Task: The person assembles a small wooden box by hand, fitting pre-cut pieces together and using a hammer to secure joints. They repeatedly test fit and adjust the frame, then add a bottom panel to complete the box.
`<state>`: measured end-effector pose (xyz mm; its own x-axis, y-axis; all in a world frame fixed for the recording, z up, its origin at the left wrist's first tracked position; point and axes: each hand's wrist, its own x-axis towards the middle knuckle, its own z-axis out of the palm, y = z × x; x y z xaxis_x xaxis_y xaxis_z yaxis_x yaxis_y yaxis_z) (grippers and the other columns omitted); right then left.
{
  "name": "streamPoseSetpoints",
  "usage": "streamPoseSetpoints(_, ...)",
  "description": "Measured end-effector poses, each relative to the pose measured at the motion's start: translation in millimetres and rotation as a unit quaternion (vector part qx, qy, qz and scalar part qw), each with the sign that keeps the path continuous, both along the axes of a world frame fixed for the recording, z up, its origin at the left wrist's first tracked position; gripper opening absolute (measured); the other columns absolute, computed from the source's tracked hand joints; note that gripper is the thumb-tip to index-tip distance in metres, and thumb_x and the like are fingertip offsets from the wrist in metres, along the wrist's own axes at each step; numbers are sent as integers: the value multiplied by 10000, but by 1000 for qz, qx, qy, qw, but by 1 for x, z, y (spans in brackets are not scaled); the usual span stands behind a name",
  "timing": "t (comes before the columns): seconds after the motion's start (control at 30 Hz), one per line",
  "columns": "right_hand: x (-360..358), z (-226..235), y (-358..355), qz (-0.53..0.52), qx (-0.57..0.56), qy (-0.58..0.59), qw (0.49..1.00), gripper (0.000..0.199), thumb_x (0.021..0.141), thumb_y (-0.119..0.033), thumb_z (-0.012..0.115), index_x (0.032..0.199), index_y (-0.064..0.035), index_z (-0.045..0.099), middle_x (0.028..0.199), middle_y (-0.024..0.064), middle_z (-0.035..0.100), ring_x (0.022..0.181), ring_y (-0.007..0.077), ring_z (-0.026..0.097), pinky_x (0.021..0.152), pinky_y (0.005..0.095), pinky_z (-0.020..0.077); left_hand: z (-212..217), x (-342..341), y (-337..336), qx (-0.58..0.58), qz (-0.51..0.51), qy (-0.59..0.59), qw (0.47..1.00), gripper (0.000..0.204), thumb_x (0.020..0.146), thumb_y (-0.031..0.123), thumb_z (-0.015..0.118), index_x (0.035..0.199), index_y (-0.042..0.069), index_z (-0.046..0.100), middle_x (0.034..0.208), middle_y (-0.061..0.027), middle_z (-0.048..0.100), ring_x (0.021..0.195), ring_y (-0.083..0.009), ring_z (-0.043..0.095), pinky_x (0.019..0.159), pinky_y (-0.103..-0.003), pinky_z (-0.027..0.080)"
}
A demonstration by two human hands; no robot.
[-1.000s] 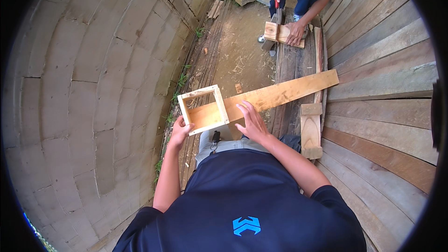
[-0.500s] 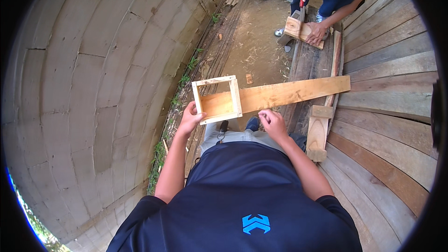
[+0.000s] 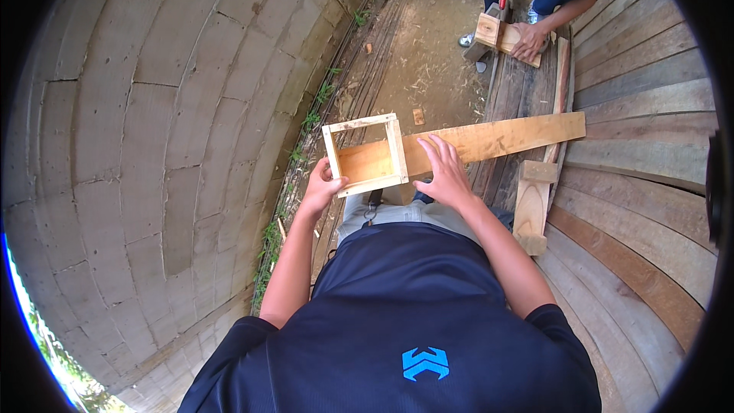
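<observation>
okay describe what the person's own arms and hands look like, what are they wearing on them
Both forearms are bare, and the left hand and right hand have no gloves; no watch, ring or band shows. Short dark navy sleeves end above the elbows. They belong to a T-shirt with a small bright blue angular emblem on it.

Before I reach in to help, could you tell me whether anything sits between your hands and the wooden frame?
Nothing visible: the left hand grips the square pale wooden frame at its lower left corner, and the right hand lies flat on the long plank beside it.
</observation>
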<state>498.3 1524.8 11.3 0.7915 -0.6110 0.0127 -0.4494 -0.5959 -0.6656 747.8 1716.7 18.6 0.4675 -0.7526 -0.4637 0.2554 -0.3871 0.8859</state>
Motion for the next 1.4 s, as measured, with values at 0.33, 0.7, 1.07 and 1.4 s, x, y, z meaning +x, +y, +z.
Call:
streamPoseSetpoints(0.33,1,-15,2,23,-3,42,999,844,677,-223,818,1421,-123,431,1496,182,321,1382,369,322,1148,432,323,4,-1,-1,25,-15,-9,1000,629,751,154,697,1313,-8,467,1177,-113,630,1063,-191,623,948,-332,483)
streamPoseSetpoints(0.7,-25,-24,-3,-29,31,8,999,863,685,-185,815,1449,-162,415,1524,195,286,1397,389,289,1146,470,315,5,-2,-1,43,4,6,999,602,782,81,699,1315,-5,433,1142,-126,654,1048,-193,637,932,-326,499)
streamPoseSetpoints(1.07,-45,-30,5,-47,47,12,998,846,704,-182,802,1451,-148,405,1507,209,303,1378,393,316,1127,465,341,8,0,-5,66,-1,-1,998,596,780,59,667,1319,-17,423,1157,-140,651,1048,-198,640,928,-325,501)
streamPoseSetpoints(1.4,-42,-25,-2,-57,37,5,998,789,725,-183,783,1429,-113,431,1492,198,339,1357,387,346,1118,454,347,7,-2,-2,-3,-6,-3,1000,639,773,53,693,1343,16,408,1207,-134,629,1080,-197,627,937,-331,504)
